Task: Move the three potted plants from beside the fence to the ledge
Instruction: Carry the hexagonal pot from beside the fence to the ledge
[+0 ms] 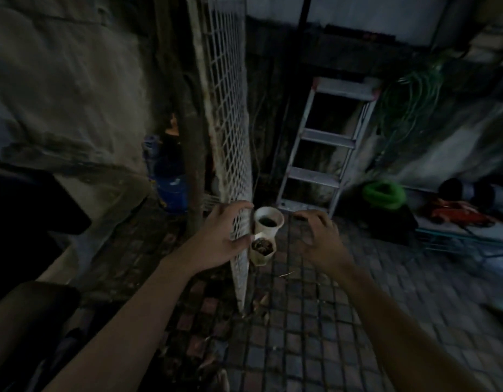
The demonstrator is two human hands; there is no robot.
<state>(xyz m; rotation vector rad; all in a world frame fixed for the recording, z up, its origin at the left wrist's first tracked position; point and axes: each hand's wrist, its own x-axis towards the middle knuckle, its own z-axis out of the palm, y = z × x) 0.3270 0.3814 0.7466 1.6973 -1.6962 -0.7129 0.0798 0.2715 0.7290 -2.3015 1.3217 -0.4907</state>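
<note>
Two small white pots stand on the paved ground right beside the white mesh fence (230, 123). The farther white pot (268, 223) holds dark soil; the nearer white pot (262, 250) holds brownish dry matter. No third pot shows. My left hand (225, 236) reaches forward on the left side of the fence, fingers spread, level with the pots. My right hand (318, 236) hovers just right of the pots with its fingers curled and apart, holding nothing. Neither hand touches a pot.
An aluminium stepladder (326, 148) leans against the back wall. A coiled green hose (384, 193) and an orange tool (456, 216) lie at the right. A blue container (171, 190) stands behind the fence. A concrete ledge (109, 193) runs along the left.
</note>
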